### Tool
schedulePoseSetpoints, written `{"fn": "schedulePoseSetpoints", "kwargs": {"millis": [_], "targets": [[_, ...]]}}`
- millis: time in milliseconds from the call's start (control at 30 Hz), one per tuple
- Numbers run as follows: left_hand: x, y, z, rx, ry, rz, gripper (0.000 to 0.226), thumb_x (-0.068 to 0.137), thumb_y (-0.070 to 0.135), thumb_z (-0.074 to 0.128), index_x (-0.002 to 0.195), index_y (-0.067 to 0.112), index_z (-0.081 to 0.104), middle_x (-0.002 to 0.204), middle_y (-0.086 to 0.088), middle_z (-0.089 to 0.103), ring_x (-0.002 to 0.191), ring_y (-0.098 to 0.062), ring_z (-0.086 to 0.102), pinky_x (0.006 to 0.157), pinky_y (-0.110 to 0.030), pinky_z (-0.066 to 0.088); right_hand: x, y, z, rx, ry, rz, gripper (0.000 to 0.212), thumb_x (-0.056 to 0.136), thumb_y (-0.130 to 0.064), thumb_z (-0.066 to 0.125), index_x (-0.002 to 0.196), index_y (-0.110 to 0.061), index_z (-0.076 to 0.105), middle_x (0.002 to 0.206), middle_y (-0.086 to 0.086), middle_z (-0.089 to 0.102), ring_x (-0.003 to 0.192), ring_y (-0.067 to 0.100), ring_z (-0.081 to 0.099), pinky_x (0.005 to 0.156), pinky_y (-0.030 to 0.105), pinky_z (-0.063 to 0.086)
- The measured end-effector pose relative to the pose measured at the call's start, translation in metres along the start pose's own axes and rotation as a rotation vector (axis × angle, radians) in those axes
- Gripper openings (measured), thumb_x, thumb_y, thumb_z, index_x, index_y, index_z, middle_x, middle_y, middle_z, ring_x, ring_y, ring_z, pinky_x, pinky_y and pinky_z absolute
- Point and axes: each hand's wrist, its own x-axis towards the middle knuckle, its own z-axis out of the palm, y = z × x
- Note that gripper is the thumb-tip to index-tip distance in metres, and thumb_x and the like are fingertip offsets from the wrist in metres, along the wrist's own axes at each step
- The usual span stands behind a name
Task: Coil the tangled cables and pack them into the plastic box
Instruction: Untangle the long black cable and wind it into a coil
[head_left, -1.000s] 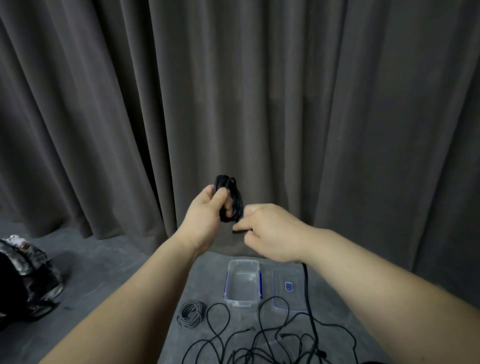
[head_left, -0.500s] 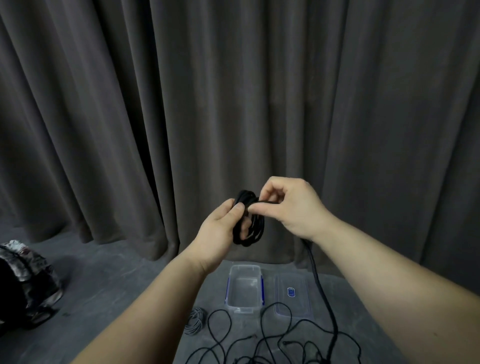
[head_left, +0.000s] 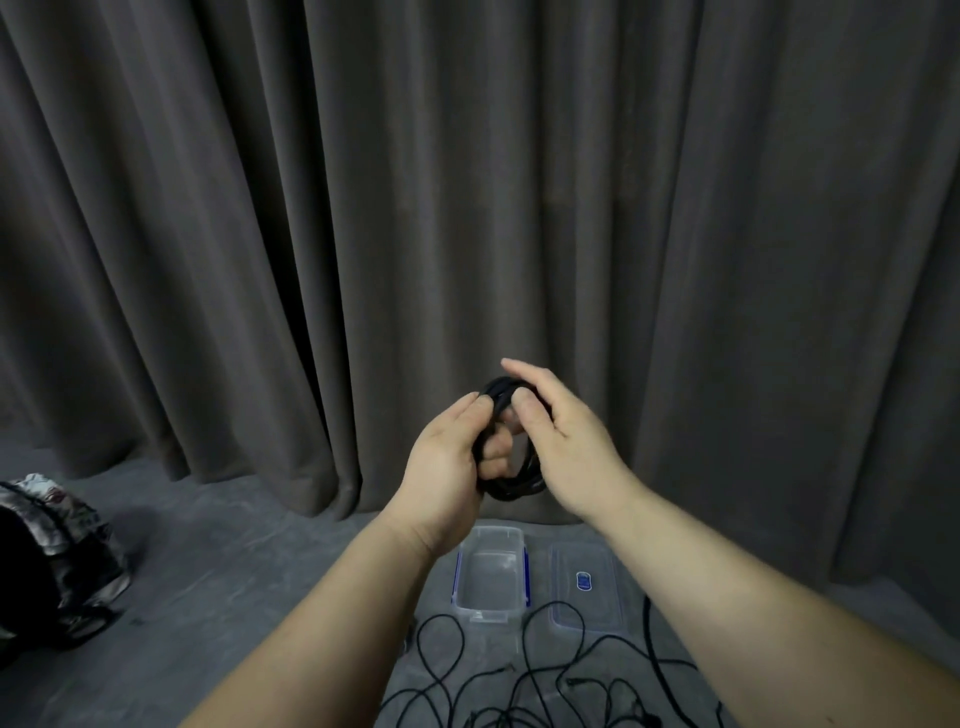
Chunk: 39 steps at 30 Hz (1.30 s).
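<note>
My left hand (head_left: 447, 457) grips a coil of thick black cable (head_left: 511, 486), thumb on the near side and fingers through the loops, held up in front of the curtain. My right hand (head_left: 558, 441) lies against the coil's right side with fingers straight and the thumb pressing on its top. Below on the floor stands the clear plastic box (head_left: 491, 574) with blue clips, open, and its clear lid (head_left: 587, 584) lies flat just right of it. Thin black tangled cables (head_left: 524, 670) sprawl on the floor in front of the box.
A dark grey curtain (head_left: 467, 208) hangs across the whole background. A black and patterned bag (head_left: 47, 561) sits on the grey floor at the far left. A thicker black cable (head_left: 657, 660) runs along the floor at the right of the tangle.
Both hands have dropped slightly. The right hand has let go of its pinch and now lies with straight fingers on the coil. The hanging cable tail is no longer stretched from that hand.
</note>
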Motion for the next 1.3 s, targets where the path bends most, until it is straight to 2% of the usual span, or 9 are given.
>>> {"fn": "schedulePoseSetpoints", "kwargs": {"millis": [200, 333, 500, 633, 833, 933, 1000, 1200, 1300], "targets": [[-0.006, 0.002, -0.001, 0.226, 0.043, 0.058, 0.031, 0.104, 0.028, 0.036, 0.087, 0.009, 0.053, 0.055, 0.007, 0.029, 0.048, -0.007, 0.024, 0.053, -0.03, 0.022, -0.002, -0.002, 0.003, -0.066, 0.016, -0.027, 0.028, 0.093, -0.046, 0.037, 0.112, -0.035, 0.056, 0.101, -0.014, 0.063, 0.095, 0.003, 0.058, 0.084, 0.025, 0.046], [-0.01, -0.002, -0.001, 0.485, 0.034, 0.125, 0.028, 0.089, 0.045, 0.055, 0.088, 0.017, 0.056, 0.054, 0.012, 0.046, 0.052, -0.006, 0.041, 0.058, -0.032, 0.039, -0.003, -0.004, 0.001, -0.039, 0.123, 0.005, 0.029, 0.099, -0.044, 0.039, 0.08, -0.027, 0.052, 0.067, -0.018, 0.058, 0.067, 0.001, 0.052, 0.066, 0.027, 0.043], [-0.015, -0.01, 0.001, 0.814, 0.159, 0.294, 0.01, 0.094, 0.028, 0.058, 0.103, 0.03, 0.059, 0.073, 0.024, 0.064, 0.074, 0.006, 0.061, 0.067, -0.009, 0.042, -0.004, -0.009, 0.001, 0.017, 0.215, 0.037, 0.055, 0.09, -0.054, 0.035, 0.075, -0.004, 0.051, 0.064, 0.005, 0.05, 0.059, 0.007, 0.041, 0.058, 0.026, 0.037], [-0.014, -0.014, 0.003, 0.733, 0.118, 0.305, 0.033, 0.093, 0.026, 0.059, 0.124, 0.036, 0.051, 0.112, 0.024, 0.063, 0.109, 0.01, 0.057, 0.094, -0.008, 0.039, -0.001, -0.001, 0.0, 0.085, 0.308, 0.14, 0.05, 0.098, -0.047, 0.039, 0.079, -0.006, 0.06, 0.069, 0.01, 0.062, 0.065, 0.013, 0.052, 0.067, 0.033, 0.046], [-0.014, -0.014, 0.012, 0.449, 0.063, 0.216, 0.031, 0.095, 0.023, 0.054, 0.125, 0.029, 0.052, 0.074, 0.013, 0.058, 0.07, 0.0, 0.055, 0.076, -0.02, 0.044, 0.005, 0.004, -0.002, 0.123, 0.221, 0.181, 0.056, 0.097, -0.056, 0.036, 0.078, -0.011, 0.062, 0.071, 0.012, 0.064, 0.066, 0.018, 0.057, 0.068, 0.041, 0.05], [-0.009, -0.011, 0.011, 0.456, 0.172, 0.261, 0.027, 0.092, 0.031, 0.052, 0.119, 0.029, 0.058, 0.079, 0.012, 0.061, 0.073, -0.008, 0.059, 0.08, -0.033, 0.048, 0.002, 0.001, -0.005, 0.277, 0.078, 0.162, 0.042, 0.094, -0.051, 0.041, 0.088, -0.019, 0.067, 0.081, 0.003, 0.068, 0.074, 0.012, 0.06, 0.075, 0.04, 0.049], [-0.006, -0.007, 0.007, 0.403, 0.238, 0.259, 0.027, 0.089, 0.035, 0.051, 0.115, 0.031, 0.06, 0.081, 0.012, 0.06, 0.091, -0.038, 0.058, 0.089, -0.053, 0.047, -0.001, 0.0, -0.012, 0.391, -0.046, 0.145, 0.03, 0.088, -0.042, 0.055, 0.114, -0.028, 0.061, 0.11, -0.001, 0.067, 0.095, 0.009, 0.063, 0.093, 0.036, 0.05], [0.0, -0.002, -0.002, 0.291, 0.337, 0.233, 0.028, 0.084, 0.042, 0.052, 0.109, 0.036, 0.062, 0.083, -0.02, 0.048, 0.087, -0.053, 0.044, 0.092, -0.067, 0.039, -0.019, -0.005, -0.025, -0.157, -0.279, 0.049, 0.12, 0.056, -0.056, 0.078, 0.144, -0.054, -0.002, 0.153, -0.027, 0.013, 0.139, 0.001, 0.028, 0.113, 0.035, 0.033], [0.002, -0.001, 0.002, 0.359, 0.34, 0.25, 0.028, 0.083, 0.045, 0.05, 0.108, 0.037, 0.061, 0.069, 0.009, 0.05, 0.068, -0.017, 0.05, 0.077, -0.052, 0.044, -0.024, -0.014, -0.02, -0.318, -0.305, 0.024, 0.132, 0.054, -0.052, 0.084, 0.14, -0.057, -0.015, 0.149, -0.035, 0.001, 0.141, 0.001, 0.02, 0.114, 0.033, 0.03]]}}
